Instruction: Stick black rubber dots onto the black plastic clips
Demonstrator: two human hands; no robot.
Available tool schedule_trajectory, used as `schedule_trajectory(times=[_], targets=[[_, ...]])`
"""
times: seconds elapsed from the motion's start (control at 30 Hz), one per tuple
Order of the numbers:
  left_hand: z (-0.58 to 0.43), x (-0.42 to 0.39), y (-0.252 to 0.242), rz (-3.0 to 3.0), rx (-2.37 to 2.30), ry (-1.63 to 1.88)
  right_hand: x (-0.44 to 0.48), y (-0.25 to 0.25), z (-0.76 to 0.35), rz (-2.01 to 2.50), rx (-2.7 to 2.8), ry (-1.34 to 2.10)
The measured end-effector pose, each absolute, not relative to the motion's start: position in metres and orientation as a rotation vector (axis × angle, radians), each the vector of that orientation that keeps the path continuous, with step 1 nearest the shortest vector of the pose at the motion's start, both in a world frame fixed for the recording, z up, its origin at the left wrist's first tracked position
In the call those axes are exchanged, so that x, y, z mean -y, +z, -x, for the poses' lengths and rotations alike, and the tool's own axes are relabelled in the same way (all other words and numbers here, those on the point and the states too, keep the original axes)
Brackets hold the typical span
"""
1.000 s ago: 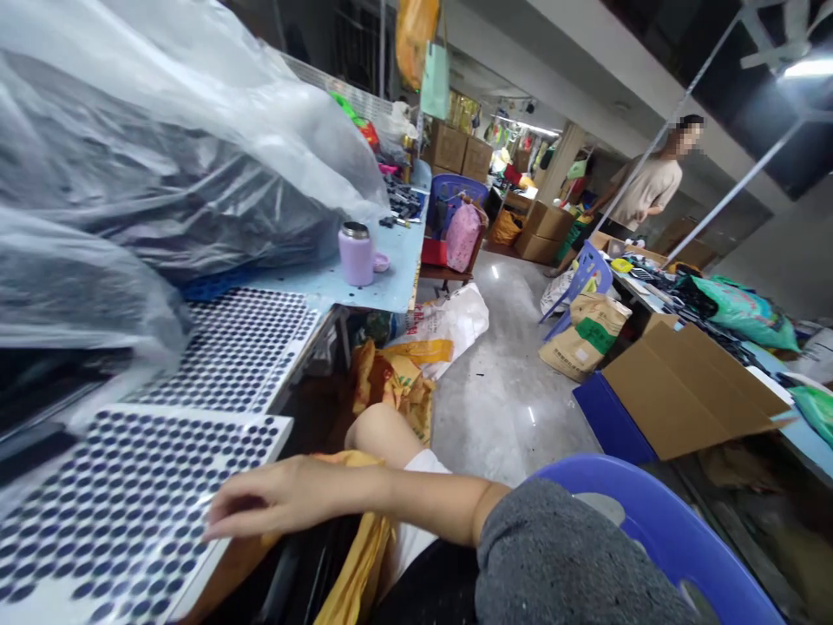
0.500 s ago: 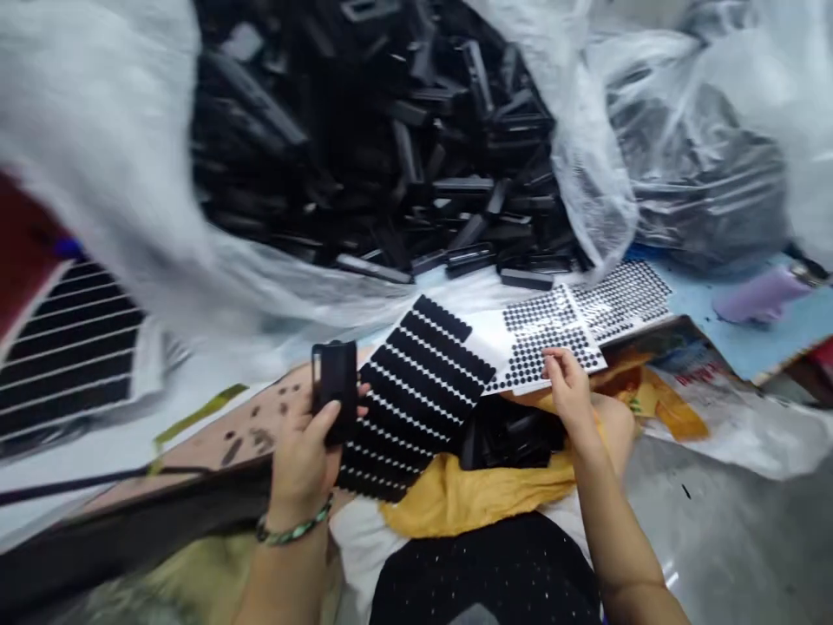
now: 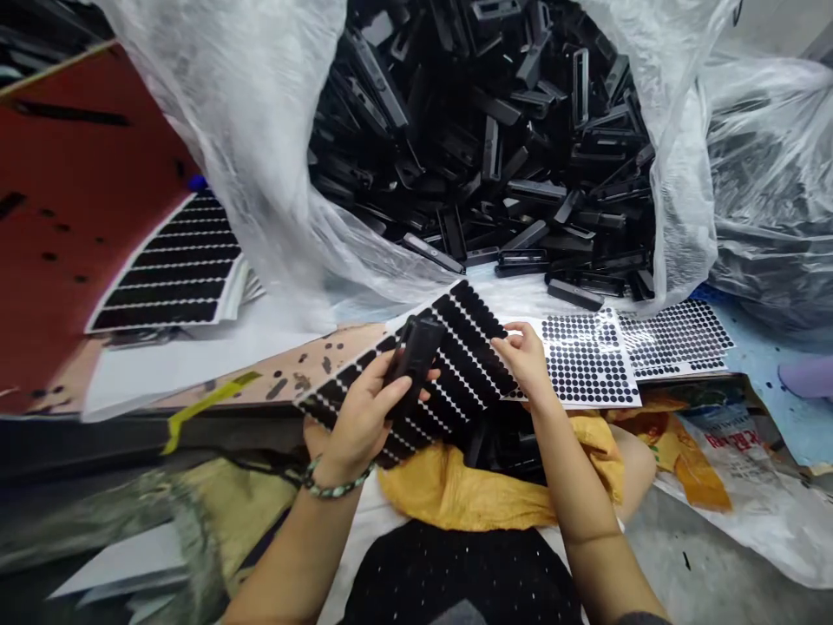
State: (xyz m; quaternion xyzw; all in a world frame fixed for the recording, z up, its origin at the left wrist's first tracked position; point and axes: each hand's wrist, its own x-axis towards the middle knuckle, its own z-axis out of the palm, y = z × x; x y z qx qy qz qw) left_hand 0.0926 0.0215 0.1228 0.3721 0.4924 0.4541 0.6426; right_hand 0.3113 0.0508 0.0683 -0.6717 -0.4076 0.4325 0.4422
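My left hand (image 3: 368,408) is closed around a black plastic part (image 3: 415,363), oblong and tilted, held above a sheet of black stickers (image 3: 463,382). White scalloped lines run between that sheet's dark rows. At the sheet's right edge, my right hand (image 3: 526,360) pinches with thumb and forefinger; whether a single sticker is between the fingertips cannot be made out. Beside the right wrist lies a white sheet of black round dots (image 3: 586,360). More black plastic parts (image 3: 508,444) sit on a yellow cloth (image 3: 468,495) in my lap, partly hidden by the sheet.
A big clear plastic bag (image 3: 260,113) lies open ahead, full of black plastic parts (image 3: 495,148). More sticker sheets (image 3: 175,260) lie left by a red board (image 3: 78,200). Yellow tape (image 3: 205,408) hangs over the table edge. A purple bottle (image 3: 807,375) is at the right.
My right hand has moved from over the dotted sheet to the right edge of the black sticker sheet. The left hand has tilted the plastic part over the sheet. The view has swung left.
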Motion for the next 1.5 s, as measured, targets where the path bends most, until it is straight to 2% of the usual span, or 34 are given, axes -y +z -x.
schedule_trajectory(times=[0.07, 0.17, 0.27, 0.37, 0.53, 0.77, 0.9, 1.5], targets=[[-0.11, -0.033, 0.122, -0.859, -1.027, 1.017, -0.049, 0.066, -0.312, 1.678, 0.924, 1.043], [-0.144, -0.059, 0.115, -0.827, -0.914, 0.943, -0.047, 0.061, -0.316, 1.822, 1.09, 0.772], [-0.178, -0.082, 0.102, -0.725, -0.964, 0.867, -0.044, 0.054, -0.322, 1.867, 1.285, 0.48], [-0.197, -0.092, 0.09, -0.639, -1.019, 0.831, -0.043, 0.048, -0.327, 1.864, 1.33, 0.369], [-0.199, -0.097, 0.085, -0.573, -1.038, 0.824, -0.036, 0.051, -0.326, 1.729, 1.493, 0.377], [-0.173, -0.083, 0.09, -0.709, -0.952, 0.7, -0.024, 0.088, -0.336, 1.447, 1.129, 0.775], [-0.153, -0.063, 0.097, -0.854, -0.845, 0.619, -0.022, 0.105, -0.333, 1.375, 1.111, 0.906], [-0.149, -0.041, 0.112, -1.021, -0.881, 0.603, -0.003, 0.112, -0.322, 1.45, 1.303, 0.679]])
